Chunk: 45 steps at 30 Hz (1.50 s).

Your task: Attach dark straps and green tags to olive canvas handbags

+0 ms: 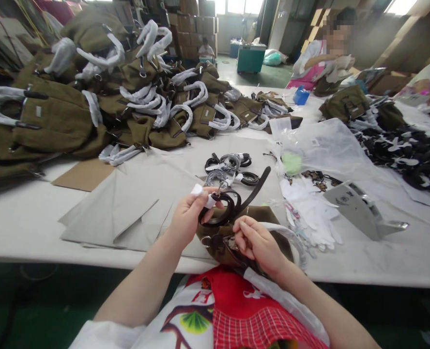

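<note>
My left hand is closed around a coiled dark brown strap with a white wrap on it and a metal clasp at the top. The strap's loose end sticks up to the right. Below it, an olive bag lies at the table's front edge, its handle wrapped in white. My right hand is pinched at the bag's top, by the zipper and a small metal piece. What exactly its fingers grip is mostly hidden. Several more coiled straps lie just beyond the bag.
Olive bags with wrapped handles are heaped along the left and back. Grey sheets lie left of my hands. To the right are white gloves, a grey metal stand, clear plastic and black coils. A co-worker sits across the table.
</note>
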Motion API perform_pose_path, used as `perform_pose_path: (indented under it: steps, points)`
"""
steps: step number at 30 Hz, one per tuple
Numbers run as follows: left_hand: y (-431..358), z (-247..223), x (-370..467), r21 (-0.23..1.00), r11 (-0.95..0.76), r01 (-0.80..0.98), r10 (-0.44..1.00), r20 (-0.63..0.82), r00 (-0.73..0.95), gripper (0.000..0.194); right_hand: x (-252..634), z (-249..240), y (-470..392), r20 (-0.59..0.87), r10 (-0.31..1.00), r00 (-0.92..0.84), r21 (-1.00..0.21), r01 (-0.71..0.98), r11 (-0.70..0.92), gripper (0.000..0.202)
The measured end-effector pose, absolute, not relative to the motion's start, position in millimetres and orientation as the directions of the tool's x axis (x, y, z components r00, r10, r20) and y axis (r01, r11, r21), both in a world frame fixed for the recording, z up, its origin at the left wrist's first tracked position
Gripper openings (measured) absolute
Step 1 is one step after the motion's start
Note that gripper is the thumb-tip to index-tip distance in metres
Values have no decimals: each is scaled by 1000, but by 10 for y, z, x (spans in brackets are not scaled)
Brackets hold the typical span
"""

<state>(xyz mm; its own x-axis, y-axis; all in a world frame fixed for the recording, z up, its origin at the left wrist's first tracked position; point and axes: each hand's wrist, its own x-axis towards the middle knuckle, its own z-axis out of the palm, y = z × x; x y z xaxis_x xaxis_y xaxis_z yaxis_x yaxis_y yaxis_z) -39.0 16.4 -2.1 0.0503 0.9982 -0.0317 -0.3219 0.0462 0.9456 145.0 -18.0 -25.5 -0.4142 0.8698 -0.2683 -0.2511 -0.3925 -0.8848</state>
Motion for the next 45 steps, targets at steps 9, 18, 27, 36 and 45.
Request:
perform_pose_path:
  steps: [9, 18, 27, 36, 45]
  points:
    - [252, 26, -513, 915, 48, -401, 999, -35, 41, 39, 1452, -328, -135, -308, 922, -235, -828, -411, -382, 32]
    - [272, 111, -930, 924, 220, -313, 950, -130, 284, 38, 1488, -317, -53, -330, 921, -206, -807, -444, -389, 47]
    - [178, 149, -1017, 979, 199, -47, 869, -154, 470, 46, 1413, -259, -149, -194, 930, -312, -915, -285, -287, 55]
    - [77, 308, -983, 994, -8, 105, 809, -55, 585, 37, 1337, -233, -123, -132, 917, -376, -956, -197, -219, 40]
    - [48, 176, -849, 973, 69, -220, 987, -34, 158, 31, 1378, -139, -212, -78, 926, -369, -997, 19, -76, 27]
